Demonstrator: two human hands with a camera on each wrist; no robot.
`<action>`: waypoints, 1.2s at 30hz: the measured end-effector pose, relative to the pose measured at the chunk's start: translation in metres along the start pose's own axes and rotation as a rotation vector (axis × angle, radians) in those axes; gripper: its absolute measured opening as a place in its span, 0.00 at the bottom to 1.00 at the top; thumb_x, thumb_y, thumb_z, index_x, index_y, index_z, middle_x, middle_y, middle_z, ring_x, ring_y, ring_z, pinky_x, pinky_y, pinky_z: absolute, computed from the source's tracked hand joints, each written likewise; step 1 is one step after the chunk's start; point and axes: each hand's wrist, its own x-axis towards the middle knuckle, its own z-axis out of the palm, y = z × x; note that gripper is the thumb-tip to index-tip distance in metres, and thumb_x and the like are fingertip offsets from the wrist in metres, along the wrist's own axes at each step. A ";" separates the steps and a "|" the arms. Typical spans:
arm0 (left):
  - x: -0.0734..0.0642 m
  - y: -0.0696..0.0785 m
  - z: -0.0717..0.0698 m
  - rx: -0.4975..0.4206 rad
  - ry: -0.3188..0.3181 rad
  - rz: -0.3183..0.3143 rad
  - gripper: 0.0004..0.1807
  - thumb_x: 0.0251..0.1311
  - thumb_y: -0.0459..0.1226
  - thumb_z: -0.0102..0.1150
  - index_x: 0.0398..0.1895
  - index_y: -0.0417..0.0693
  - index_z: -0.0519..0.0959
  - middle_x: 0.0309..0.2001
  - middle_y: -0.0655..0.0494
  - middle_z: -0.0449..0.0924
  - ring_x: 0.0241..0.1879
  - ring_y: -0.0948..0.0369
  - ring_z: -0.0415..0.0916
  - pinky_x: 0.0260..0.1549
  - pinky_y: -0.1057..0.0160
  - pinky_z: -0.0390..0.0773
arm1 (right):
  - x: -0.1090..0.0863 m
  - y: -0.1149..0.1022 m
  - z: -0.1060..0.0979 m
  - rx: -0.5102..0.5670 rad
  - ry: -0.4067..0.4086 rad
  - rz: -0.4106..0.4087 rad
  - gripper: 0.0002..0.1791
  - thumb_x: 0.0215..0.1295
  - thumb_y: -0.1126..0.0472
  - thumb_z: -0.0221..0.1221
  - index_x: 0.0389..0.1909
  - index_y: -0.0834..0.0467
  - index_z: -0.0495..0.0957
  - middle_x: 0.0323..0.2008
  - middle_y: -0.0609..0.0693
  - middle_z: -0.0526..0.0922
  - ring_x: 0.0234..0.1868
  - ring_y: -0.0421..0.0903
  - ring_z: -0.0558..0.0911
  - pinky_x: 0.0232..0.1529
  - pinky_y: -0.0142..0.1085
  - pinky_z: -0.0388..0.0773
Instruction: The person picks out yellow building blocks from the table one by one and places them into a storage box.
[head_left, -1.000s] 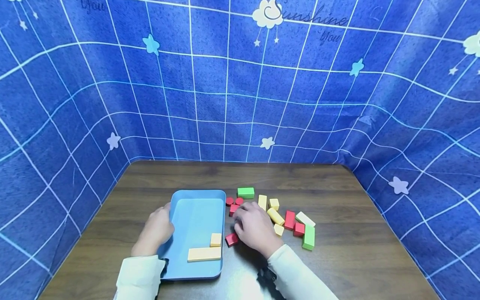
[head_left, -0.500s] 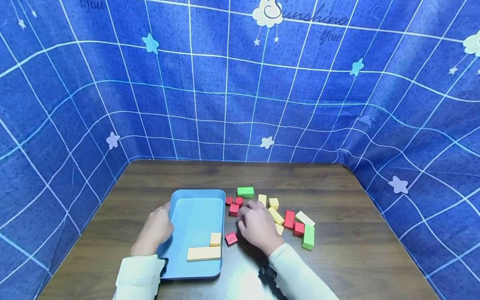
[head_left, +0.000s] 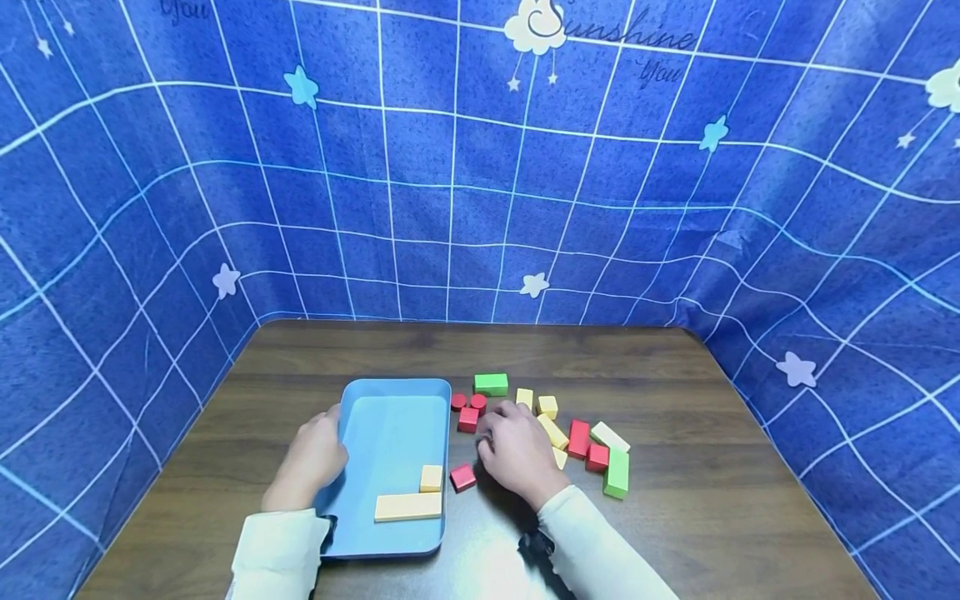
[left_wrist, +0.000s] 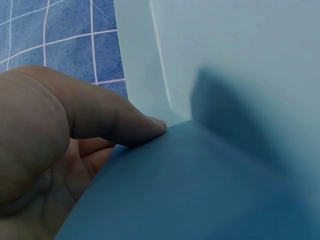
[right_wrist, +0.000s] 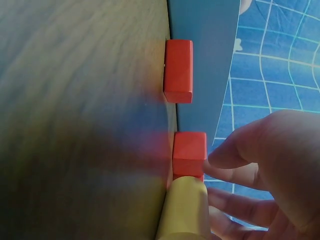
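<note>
My left hand (head_left: pixel 309 458) grips the left rim of a blue tray (head_left: pixel 390 429); in the left wrist view the thumb (left_wrist: pixel 135 125) lies over the tray's edge. Inside the tray are a long yellow block (head_left: pixel 408 507) and a small yellow cube (head_left: pixel 431 478). My right hand (head_left: pixel 521 454) hovers low over the table, fingers loosely bent, nothing seen held. Its fingertips are close beside a red cube (right_wrist: pixel 190 150); contact cannot be told. A yellow cylinder (right_wrist: pixel 185 210) lies near the fingers in the right wrist view. Another red block (head_left: pixel 462 477) sits between hand and tray.
Beyond the right hand stand two red discs (head_left: pixel 458 402) and a green block (head_left: pixel 491 384). To its right lie several yellow blocks, a red block (head_left: pixel 579 439), another red cube (head_left: pixel 597 457), a pale block (head_left: pixel 611 437) and a second green block (head_left: pixel 617 474). A blue curtain surrounds the wooden table (head_left: pixel 667 375).
The right hand has shifted slightly right, away from the red cube, which now shows more fully. The left hand, tray and blocks look unmoved.
</note>
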 end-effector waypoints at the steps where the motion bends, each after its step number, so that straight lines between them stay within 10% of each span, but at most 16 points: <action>1: 0.000 0.000 0.000 0.003 0.001 0.002 0.36 0.66 0.24 0.49 0.78 0.26 0.54 0.69 0.23 0.65 0.66 0.28 0.68 0.61 0.26 0.69 | 0.000 0.000 0.000 0.002 0.000 0.001 0.08 0.63 0.55 0.65 0.41 0.46 0.89 0.49 0.47 0.86 0.49 0.48 0.81 0.54 0.44 0.81; 36: 0.003 -0.004 0.002 0.009 0.007 0.012 0.36 0.65 0.23 0.48 0.77 0.25 0.54 0.70 0.22 0.64 0.68 0.27 0.66 0.63 0.27 0.68 | -0.003 0.003 0.004 -0.048 -0.061 0.042 0.09 0.58 0.54 0.66 0.39 0.50 0.85 0.40 0.49 0.82 0.38 0.49 0.76 0.42 0.43 0.80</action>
